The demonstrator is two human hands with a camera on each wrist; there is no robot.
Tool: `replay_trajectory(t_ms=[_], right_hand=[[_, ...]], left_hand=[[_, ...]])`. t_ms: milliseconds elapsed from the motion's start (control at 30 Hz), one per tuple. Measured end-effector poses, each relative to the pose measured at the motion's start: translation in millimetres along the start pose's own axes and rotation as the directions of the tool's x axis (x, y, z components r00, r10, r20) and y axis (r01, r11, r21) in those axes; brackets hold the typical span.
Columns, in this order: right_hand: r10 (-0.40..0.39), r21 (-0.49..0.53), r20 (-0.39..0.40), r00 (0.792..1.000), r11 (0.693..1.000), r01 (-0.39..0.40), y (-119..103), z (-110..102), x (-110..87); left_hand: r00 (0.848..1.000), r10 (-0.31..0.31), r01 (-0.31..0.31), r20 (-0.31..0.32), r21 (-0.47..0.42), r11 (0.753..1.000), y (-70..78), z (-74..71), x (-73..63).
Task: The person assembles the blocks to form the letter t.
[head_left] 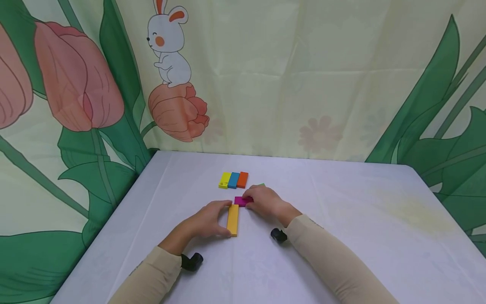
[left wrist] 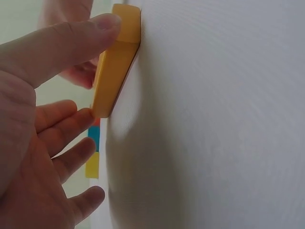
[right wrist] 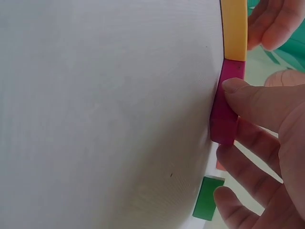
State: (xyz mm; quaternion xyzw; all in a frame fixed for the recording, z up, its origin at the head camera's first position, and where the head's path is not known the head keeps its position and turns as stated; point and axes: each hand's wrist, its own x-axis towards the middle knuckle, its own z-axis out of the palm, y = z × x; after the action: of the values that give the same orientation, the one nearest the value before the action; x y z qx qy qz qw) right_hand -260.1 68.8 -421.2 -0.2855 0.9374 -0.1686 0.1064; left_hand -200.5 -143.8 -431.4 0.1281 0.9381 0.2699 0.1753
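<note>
On the white table lies a long orange-yellow block, pointing away from me. My left hand holds it by its ends, thumb at the near end and a fingertip at the far one; the other fingers are spread in the left wrist view. A magenta block lies crosswise at the far end of the orange-yellow block. My right hand pinches this block, its thumb on the near side and fingers behind. The right wrist view shows the magenta block end to end with the orange-yellow one.
Farther back, a yellow block, a blue block and a red-orange block lie side by side. A green block is just beyond the right hand. A printed curtain hangs behind the table.
</note>
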Motion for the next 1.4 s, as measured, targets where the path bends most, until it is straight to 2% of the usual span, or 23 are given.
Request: replay_trajectory(t_ms=[533,933,1200,1400], right_hand=[[-0.02,0.0,0.004,1.0,1.0,0.02,-3,5,2.8],[-0.023,0.003,0.022,1.0,1.0,0.023,-8,6,3.2],[-0.063,-0.048,-0.013,0.998,0.997,0.062,-10,8,4.6],[-0.03,-0.075,-0.039,0.999,0.997,0.027,-16,12,4.5]], left_hand=[[0.999,-0.031,0.03,-0.023,-0.009,0.999,-0.5,0.0,-6.3],[0.999,-0.033,0.033,-0.012,-0.012,0.999,-0.9,-1.4,-5.9],[0.999,-0.031,0.031,-0.014,-0.005,1.0,-1.0,-1.5,-6.9],[1.0,-0.023,0.023,-0.013,-0.002,1.0,-1.7,-2.1,-7.7]])
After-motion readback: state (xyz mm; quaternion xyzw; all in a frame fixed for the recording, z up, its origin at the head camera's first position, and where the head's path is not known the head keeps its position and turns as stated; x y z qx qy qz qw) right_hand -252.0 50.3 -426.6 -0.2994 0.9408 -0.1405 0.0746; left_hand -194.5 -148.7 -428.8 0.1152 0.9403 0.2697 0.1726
